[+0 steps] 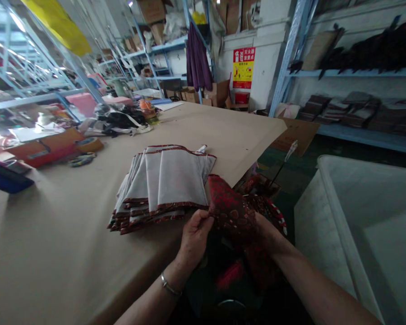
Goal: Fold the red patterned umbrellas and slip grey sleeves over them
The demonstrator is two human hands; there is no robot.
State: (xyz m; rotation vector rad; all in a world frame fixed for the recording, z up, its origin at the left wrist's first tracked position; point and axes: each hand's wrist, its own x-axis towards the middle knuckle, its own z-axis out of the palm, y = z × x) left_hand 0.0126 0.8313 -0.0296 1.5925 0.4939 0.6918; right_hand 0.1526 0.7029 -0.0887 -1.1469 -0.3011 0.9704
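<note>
A dark red patterned cloth (232, 205) hangs off the table's right edge between my hands. My left hand (196, 232), with a bracelet at the wrist, pinches the cloth's left edge between thumb and fingers. The fingers of my right hand (264, 228) are hidden behind or inside the cloth, so their grip does not show. Just left of the cloth, a fanned stack of pale grey pieces with dark red patterned borders (179, 178) lies on the brown-covered table (71, 243).
A large whitish bin (334, 216) stands at the right. On the table's left are a red and orange box (47, 146), a tape roll (89, 144), a blue object (8, 176) and a dark cloth heap (118, 118). Blue shelves (368, 72) stand behind.
</note>
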